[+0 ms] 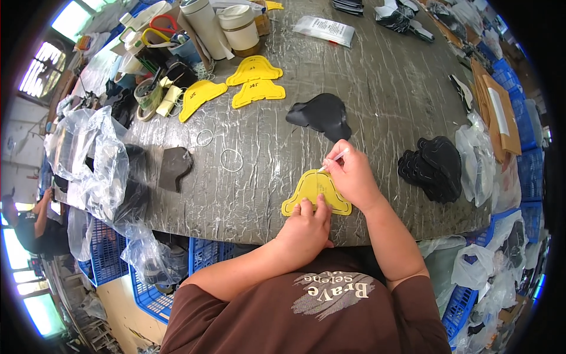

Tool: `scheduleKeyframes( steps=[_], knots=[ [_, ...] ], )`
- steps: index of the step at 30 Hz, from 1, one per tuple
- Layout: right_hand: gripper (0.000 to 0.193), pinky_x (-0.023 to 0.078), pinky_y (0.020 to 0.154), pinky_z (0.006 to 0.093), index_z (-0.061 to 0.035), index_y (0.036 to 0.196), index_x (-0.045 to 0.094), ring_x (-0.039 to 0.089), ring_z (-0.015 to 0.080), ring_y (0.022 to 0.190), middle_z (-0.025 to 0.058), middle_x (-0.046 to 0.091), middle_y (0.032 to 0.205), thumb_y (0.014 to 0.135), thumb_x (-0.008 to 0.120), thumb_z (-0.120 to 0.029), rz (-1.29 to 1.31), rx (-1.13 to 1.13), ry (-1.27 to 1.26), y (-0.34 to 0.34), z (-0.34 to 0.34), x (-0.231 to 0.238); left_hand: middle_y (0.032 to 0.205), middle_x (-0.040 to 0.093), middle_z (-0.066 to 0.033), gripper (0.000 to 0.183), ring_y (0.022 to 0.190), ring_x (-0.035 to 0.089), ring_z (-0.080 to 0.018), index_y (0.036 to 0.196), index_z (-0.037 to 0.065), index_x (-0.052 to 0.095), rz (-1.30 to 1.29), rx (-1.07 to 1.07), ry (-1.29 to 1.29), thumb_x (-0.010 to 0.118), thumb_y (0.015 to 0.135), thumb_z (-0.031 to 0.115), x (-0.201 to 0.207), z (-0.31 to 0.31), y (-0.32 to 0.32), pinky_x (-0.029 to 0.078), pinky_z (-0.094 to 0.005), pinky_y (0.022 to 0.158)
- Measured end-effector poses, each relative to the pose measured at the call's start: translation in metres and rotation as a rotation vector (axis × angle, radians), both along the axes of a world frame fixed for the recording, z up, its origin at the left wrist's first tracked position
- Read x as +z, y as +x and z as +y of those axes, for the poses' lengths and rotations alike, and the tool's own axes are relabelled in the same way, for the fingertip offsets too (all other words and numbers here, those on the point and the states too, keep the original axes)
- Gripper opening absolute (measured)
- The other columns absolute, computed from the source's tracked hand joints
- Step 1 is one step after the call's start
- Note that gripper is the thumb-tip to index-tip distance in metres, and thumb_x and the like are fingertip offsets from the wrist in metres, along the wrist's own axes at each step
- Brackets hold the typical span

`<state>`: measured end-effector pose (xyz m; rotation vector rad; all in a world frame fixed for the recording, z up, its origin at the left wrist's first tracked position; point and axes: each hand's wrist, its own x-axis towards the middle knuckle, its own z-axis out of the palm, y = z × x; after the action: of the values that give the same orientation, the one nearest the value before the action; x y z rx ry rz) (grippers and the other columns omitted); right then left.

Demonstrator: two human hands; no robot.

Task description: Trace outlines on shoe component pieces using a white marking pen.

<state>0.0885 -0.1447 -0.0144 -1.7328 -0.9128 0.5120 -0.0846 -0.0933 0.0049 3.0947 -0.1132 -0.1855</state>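
Observation:
Close to the near edge of the table lies a yellow template (308, 187), a rounded trapezoid with slots along its border. My left hand (302, 233) presses down on its lower part with fingertips stretched out and apart. A slim white pen (341, 154) is pinched in my right hand (354, 177), its tip at the template's top edge. Whatever lies under the template is hidden. Just beyond my right hand is a curved black piece (321, 113). Off to the right sits a stack of black cut pieces (433, 168).
More yellow templates (254, 69) lie at the far left, near a white tumbler (203, 26) and a jar (239, 29). A dark cut piece (175, 169) and rubber bands (231, 160) are on the left. Plastic bags (97, 156) and blue crates (147, 295) flank the table (377, 82).

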Motion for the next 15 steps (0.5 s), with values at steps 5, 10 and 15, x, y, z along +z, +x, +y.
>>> scheduleKeyframes(
  steps=[5,10,15],
  knots=[
    [0.010,0.050,0.061,0.0359,0.0010,0.086,0.054,0.065,0.0283,0.066,0.0157,0.064,0.074,0.085,0.064,0.000,-0.013,-0.007,0.011,-0.0008,-0.0020,-0.0021,0.132,0.051,-0.0263,0.075,0.107,0.056,-0.0410,0.127,-0.005,0.056,-0.001,0.000,-0.014,0.065,0.080,0.053,0.0021,0.0004,0.0006,0.057,-0.0358,0.075],
    [0.009,0.052,0.063,0.0285,0.0006,0.086,0.053,0.065,0.0138,0.069,0.0098,0.065,0.076,0.087,0.062,0.003,-0.073,-0.011,-0.016,-0.0013,-0.0036,-0.0051,0.132,0.052,-0.0259,0.075,0.103,0.056,-0.0387,0.127,-0.005,0.056,-0.010,-0.001,0.004,0.065,0.080,0.052,0.0011,0.0007,0.0006,0.057,-0.0345,0.073],
    [0.010,0.050,0.060,0.0287,0.0001,0.086,0.054,0.063,0.0143,0.065,0.0102,0.064,0.074,0.086,0.063,0.002,-0.154,0.011,0.030,-0.0052,-0.0038,-0.0023,0.132,0.051,-0.0258,0.075,0.103,0.055,-0.0381,0.127,-0.005,0.056,-0.018,-0.006,-0.009,0.065,0.080,0.052,0.0005,0.0008,0.0004,0.057,-0.0342,0.072]
  ],
)
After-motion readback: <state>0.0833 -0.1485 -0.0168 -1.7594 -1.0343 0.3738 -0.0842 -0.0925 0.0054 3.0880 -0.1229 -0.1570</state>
